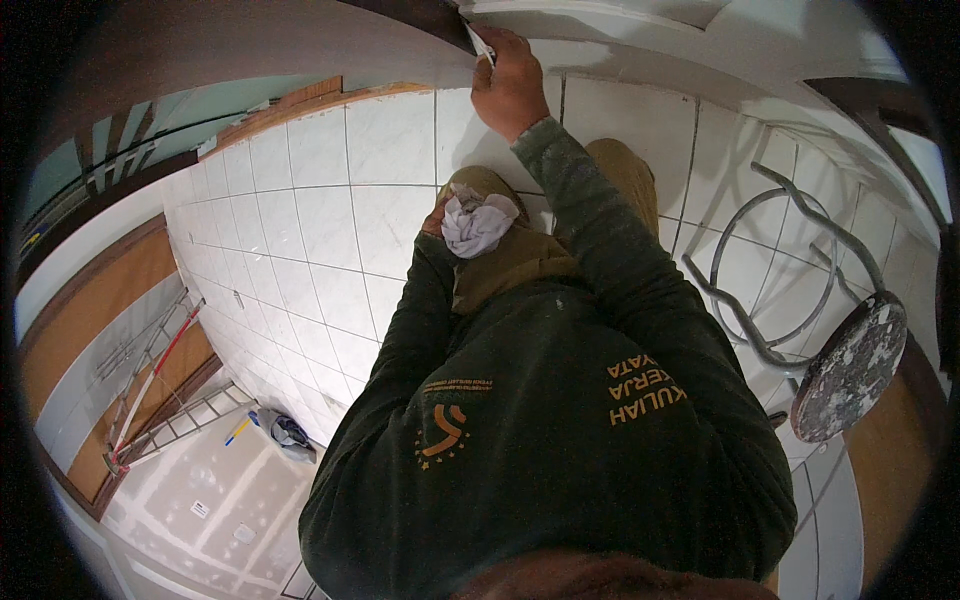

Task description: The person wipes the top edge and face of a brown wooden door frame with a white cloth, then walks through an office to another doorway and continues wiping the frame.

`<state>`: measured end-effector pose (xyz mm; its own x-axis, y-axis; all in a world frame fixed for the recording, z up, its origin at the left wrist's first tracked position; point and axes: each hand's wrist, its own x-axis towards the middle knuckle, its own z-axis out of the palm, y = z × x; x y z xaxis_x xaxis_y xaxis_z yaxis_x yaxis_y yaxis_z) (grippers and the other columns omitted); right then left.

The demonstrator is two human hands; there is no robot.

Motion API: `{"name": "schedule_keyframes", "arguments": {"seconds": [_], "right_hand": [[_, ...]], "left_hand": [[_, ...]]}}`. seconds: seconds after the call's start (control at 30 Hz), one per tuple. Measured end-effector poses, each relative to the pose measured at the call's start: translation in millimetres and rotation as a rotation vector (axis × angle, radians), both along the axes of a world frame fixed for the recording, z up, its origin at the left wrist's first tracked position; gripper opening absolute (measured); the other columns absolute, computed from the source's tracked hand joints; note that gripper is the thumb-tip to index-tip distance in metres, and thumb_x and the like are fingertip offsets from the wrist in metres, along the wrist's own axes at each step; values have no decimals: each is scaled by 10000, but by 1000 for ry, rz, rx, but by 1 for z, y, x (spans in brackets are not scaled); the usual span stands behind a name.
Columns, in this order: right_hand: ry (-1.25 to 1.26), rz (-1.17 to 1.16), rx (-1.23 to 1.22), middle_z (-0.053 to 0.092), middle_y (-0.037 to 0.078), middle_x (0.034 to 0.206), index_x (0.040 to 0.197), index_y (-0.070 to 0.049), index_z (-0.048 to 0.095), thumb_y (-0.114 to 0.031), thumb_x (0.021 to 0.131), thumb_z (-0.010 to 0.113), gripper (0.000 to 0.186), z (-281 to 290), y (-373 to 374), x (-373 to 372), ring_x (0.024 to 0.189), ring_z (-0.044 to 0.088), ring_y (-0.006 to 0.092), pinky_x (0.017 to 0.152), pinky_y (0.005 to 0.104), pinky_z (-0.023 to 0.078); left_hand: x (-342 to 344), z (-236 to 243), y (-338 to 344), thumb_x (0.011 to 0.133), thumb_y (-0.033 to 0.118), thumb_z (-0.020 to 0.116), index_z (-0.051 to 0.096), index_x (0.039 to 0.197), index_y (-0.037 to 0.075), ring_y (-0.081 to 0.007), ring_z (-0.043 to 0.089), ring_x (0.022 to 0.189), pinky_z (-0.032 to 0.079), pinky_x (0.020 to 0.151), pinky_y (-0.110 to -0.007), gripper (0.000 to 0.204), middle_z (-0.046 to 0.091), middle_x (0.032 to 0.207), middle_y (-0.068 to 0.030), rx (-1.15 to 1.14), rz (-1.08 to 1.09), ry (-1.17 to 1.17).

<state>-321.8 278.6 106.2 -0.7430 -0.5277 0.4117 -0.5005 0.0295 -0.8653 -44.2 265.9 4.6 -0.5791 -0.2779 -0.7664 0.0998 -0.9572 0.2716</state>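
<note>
My right hand (511,85) reaches forward to the corner where a dark brown edge (425,22) meets a white moulded surface (600,25). Its fingers are closed on a small, flat white piece (479,42), held against the dark edge; I cannot make out whether it is cloth or paper. Down by my left knee, my left hand (433,222) grips a crumpled white cloth (478,222), which hides most of its fingers. Both my sleeves are dark green, the right one dusty near the cuff.
White tiles (320,220) cover the floor. To my right stands a metal-framed stool (848,370) with a paint-spattered round seat. A ladder (150,385) with a red rail is at the far left, near a dark bundle (285,432). A broad brown panel (250,45) spans the upper left.
</note>
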Motion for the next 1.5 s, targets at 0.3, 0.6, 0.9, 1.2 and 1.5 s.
{"name": "schedule_keyframes", "arguments": {"seconds": [0.3, 0.6, 0.9, 1.2, 1.5], "right_hand": [[-56, 1, -25, 553, 188, 1052, 1137, -34, 522, 14, 737, 510, 403, -9, 4, -3, 969, 518, 372, 846, 435, 432], [-54, -1, -82, 557, 200, 1055, 1119, -43, 538, 3, 753, 515, 370, 18, -8, 12, 986, 525, 366, 844, 434, 440], [24, -61, -23, 549, 191, 1060, 1138, -46, 526, -5, 753, 509, 388, -12, -2, -1, 997, 515, 359, 847, 428, 440], [-27, -6, -77, 545, 205, 1066, 1124, -30, 531, -12, 763, 516, 362, -10, 2, -1, 991, 514, 377, 843, 438, 440], [-39, 5, -62, 558, 203, 1024, 1131, -44, 540, -8, 768, 506, 366, -7, 4, -5, 973, 529, 362, 832, 425, 450]], "left_hand": [[-6, -9, 11, 912, 287, 459, 428, 1232, 23, -279, 558, 945, 493, 784, -399, 416, 543, 1093, -152, -359, -183, -60], [73, -53, -33, 930, 254, 410, 405, 1256, 33, -182, 506, 1018, 462, 845, -302, 394, 520, 1131, -75, -411, -248, -3], [1, -3, -4, 876, 296, 524, 494, 1194, 40, -348, 510, 1081, 399, 955, -504, 410, 539, 1160, -178, -38, -121, 68], [17, -13, -7, 905, 275, 465, 439, 1247, 55, -343, 493, 1108, 411, 951, -495, 408, 506, 1198, -184, -62, -99, 138], [-2, -9, -2, 899, 264, 474, 417, 1267, 50, -342, 499, 1099, 424, 937, -491, 430, 502, 1212, -166, -207, -222, 616]]}}
